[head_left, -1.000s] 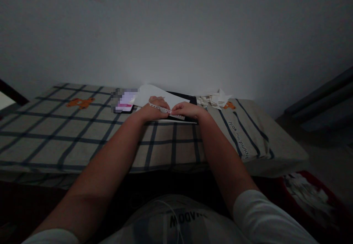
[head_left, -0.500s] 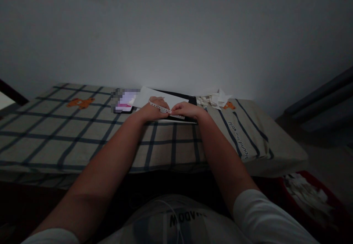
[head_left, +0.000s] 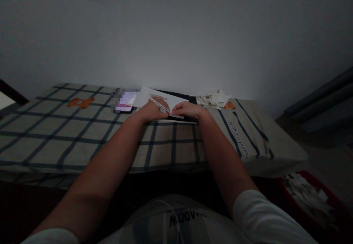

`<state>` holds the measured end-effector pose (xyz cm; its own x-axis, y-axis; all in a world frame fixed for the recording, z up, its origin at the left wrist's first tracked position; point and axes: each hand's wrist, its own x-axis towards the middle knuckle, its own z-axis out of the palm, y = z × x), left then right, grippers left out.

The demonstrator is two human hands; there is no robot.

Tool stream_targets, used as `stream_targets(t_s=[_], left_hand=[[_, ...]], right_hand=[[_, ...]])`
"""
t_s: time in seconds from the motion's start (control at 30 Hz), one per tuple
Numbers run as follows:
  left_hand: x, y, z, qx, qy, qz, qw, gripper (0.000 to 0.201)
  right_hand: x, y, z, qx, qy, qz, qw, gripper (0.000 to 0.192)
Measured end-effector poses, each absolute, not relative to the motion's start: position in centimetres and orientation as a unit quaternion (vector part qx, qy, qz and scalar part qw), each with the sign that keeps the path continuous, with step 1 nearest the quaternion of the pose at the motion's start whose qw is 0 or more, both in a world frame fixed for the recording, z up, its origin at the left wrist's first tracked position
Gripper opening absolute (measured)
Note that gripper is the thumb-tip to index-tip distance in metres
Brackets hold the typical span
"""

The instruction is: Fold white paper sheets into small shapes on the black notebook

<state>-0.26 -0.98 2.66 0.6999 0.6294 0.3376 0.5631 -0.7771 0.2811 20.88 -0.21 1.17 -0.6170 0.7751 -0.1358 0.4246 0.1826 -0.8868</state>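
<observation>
A narrow white paper strip with a row of dark dots or holes (head_left: pixel 158 105) runs slantwise across my left hand (head_left: pixel 154 108). The thumb and fingers of that hand are closed on its lower part, over a white paper sheet (head_left: pixel 176 99). My right hand (head_left: pixel 186 108) pinches the strip's lower end, its fingertips close to my left thumb. Faint brownish print shows on the sheet near the left fingers. Beneath the paper lies a flat black board (head_left: pixel 192 103). Whether the strip is joined to the sheet, I cannot tell.
A phone with a lit screen (head_left: pixel 125 102) lies left of the paper. A heap of torn white paper pieces (head_left: pixel 213 99) lies to the right. The checked cloth (head_left: pixel 110 133) covers the table against a grey wall. A red basin (head_left: pixel 331 188) of paper scraps stands below right.
The left fingers have shifted slightly on the paper, so more of the dotted strip and the print beside it shows. The right hand has barely moved.
</observation>
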Motion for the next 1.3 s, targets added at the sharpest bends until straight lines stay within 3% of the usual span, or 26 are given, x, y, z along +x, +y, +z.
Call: stream_targets(t_s=[0.23,0.63,0.97,1.3], left_hand=[[-0.14,-0.63,2.30,0.928,0.308,0.209,0.029,0.021],[-0.25,-1.10,2.63,0.916,0.324,0.220,0.091,0.024],[-0.01,-0.80,2.37,0.929,0.311,0.200,-0.008,0.026],[-0.28,-0.93,2.62,0.931,0.295,0.208,0.054,0.026]], right_hand=[[20.88,-0.17,1.14,-0.408,-0.753,0.484,0.180,0.029],[20.93,-0.60,1.69,-0.406,-0.788,0.425,0.183,0.031],[21.01,-0.61,1.72,-0.432,-0.771,0.431,0.182,0.036],[20.87,-0.63,1.77,-0.403,-0.792,0.421,0.182,0.029]])
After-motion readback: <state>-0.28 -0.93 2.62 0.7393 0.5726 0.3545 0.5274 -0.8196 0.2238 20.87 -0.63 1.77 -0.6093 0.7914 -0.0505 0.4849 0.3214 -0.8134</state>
